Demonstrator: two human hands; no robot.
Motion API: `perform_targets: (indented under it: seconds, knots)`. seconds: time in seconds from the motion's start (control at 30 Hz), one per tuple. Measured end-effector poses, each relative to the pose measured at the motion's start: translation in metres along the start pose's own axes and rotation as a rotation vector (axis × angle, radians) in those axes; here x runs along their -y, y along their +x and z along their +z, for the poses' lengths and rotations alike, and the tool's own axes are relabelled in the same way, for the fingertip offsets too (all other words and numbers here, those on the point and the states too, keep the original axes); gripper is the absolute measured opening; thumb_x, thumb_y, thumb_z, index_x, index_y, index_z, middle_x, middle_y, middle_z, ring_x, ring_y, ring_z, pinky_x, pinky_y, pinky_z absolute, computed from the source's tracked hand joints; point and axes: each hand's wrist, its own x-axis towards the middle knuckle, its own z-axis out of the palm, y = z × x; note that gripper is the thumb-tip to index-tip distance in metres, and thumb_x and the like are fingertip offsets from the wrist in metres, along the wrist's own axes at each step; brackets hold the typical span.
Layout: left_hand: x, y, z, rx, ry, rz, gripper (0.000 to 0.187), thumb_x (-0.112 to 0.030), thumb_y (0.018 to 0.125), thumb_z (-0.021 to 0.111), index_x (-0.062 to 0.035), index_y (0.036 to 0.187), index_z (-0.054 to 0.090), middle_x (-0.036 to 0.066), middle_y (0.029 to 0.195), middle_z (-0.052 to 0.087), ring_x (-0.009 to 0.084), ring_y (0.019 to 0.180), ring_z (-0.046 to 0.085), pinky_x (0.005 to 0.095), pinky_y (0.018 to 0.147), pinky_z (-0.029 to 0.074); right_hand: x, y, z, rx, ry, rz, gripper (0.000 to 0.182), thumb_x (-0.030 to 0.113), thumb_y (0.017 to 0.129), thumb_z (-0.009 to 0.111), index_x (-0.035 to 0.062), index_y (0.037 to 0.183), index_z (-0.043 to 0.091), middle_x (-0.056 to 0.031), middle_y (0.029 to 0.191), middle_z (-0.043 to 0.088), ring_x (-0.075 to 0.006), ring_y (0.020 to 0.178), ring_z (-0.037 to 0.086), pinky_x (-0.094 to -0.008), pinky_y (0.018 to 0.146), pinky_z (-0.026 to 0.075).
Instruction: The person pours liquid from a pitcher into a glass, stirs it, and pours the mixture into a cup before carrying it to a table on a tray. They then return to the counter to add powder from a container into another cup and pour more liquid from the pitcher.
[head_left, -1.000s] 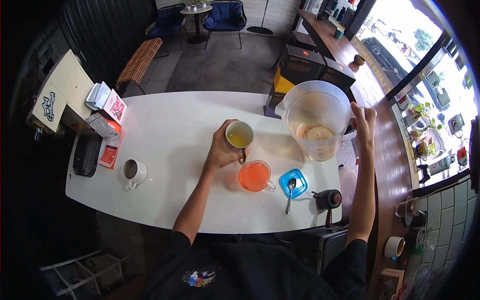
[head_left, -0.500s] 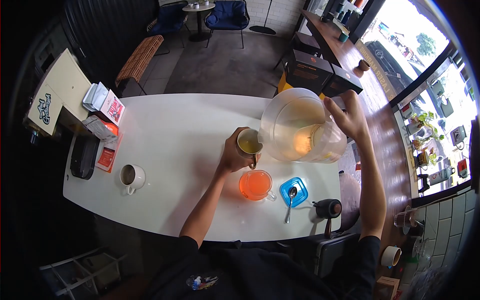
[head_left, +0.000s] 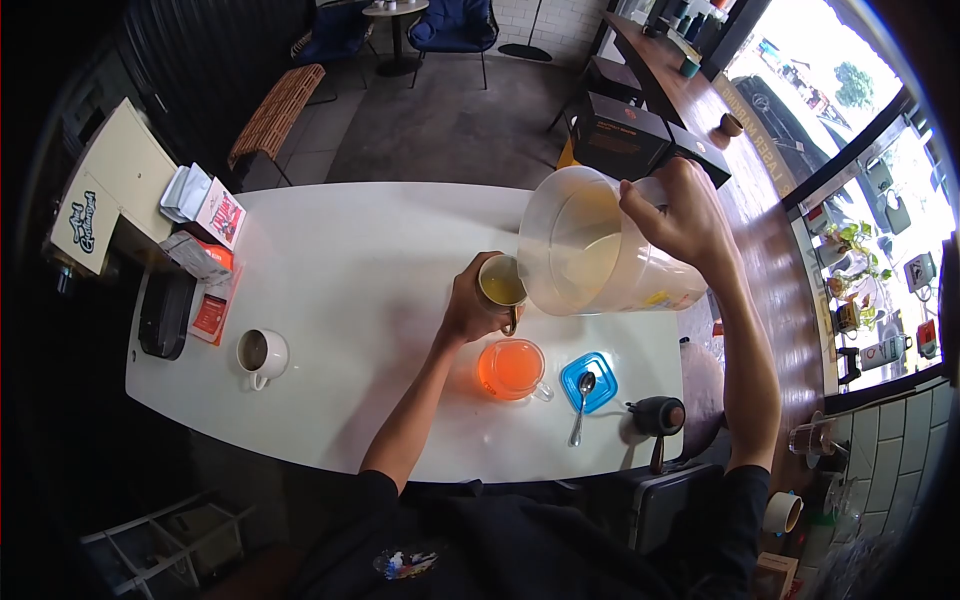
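Observation:
My left hand [head_left: 472,304] is closed around a cup [head_left: 502,282] with yellowish liquid inside, its handle toward me. In my right hand [head_left: 684,217] is the handle of a large clear plastic pitcher [head_left: 585,250], tilted with its mouth toward the cup. Pale liquid lies inside the pitcher, whose rim is right beside the cup's rim. I cannot make out a stream between them. Just below the cup stands a glass mug [head_left: 511,369] of orange-red liquid. A spoon [head_left: 581,408] rests across a blue square lid [head_left: 601,381] to its right.
A white mug [head_left: 263,357] stands at the left of the white table [head_left: 340,260]. Napkins [head_left: 188,192] and a black tray [head_left: 166,315] sit by the left edge. A dark pot with a handle [head_left: 659,416] is near the right edge. Black boxes [head_left: 622,138] stand beyond the table.
My right hand has tipped the pitcher further, with its base swinging right and the liquid inside shifting. The left hand and its cup have hardly moved.

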Motion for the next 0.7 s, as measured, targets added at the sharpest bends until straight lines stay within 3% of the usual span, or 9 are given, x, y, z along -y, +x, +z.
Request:
perform_targets:
  seconds: [0.1, 0.7]
  knots:
    - [0.001, 0.0, 0.003, -0.041, 0.007, 0.08, 0.066, -0.006, 0.06, 0.085, -0.0014, 0.117, 0.053, 0.007, 0.097, 0.067, 0.014, 0.087, 0.064, 0.0297, 0.08, 0.053, 0.009, 0.001, 0.0, -0.036, -0.011, -0.05, 0.042, 0.034, 0.072, 0.062, -0.0064, 0.062, 0.063, -0.0177, 0.051, 0.056, -0.0315, 0.046, 0.058, -0.0384, 0.052, 0.049]
    - [0.001, 0.001, 0.003, -0.027, -0.038, 0.081, 0.065, -0.005, 0.06, 0.086, -0.0014, 0.116, 0.053, 0.007, 0.096, 0.068, 0.0142, 0.085, 0.065, 0.0303, 0.079, 0.055, 0.01, 0.008, 0.005, 0.022, -0.104, -0.049, 0.049, 0.041, 0.07, 0.062, -0.0062, 0.054, 0.062, -0.016, 0.044, 0.051, -0.0288, 0.039, 0.054, -0.0377, 0.046, 0.047]
